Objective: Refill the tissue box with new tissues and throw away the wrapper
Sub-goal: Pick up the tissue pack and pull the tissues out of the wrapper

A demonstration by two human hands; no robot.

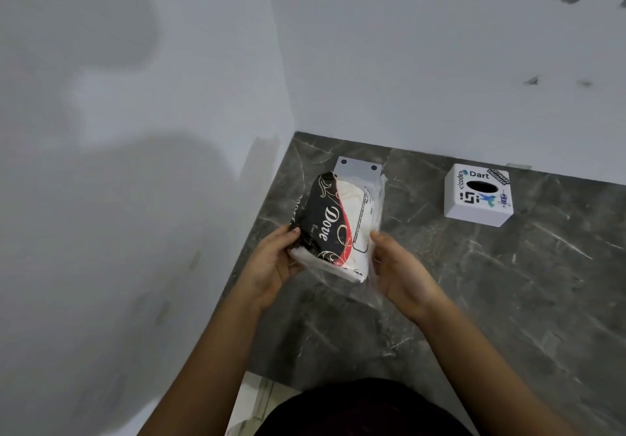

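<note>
A tissue pack in a black, red and white plastic wrapper is held above the dark marble counter. My left hand grips its near left corner. My right hand holds the loose clear plastic at its right edge. The white tissue box, covered with stickers and with a dark oval slot on top, stands on the counter to the right, apart from both hands. A flat white plate with two dark holes, partly hidden behind the pack, lies near the wall.
White walls meet at the corner behind the counter. The counter's left edge runs along the left wall and its front edge lies just before my body. A strip of pale floor shows at the bottom.
</note>
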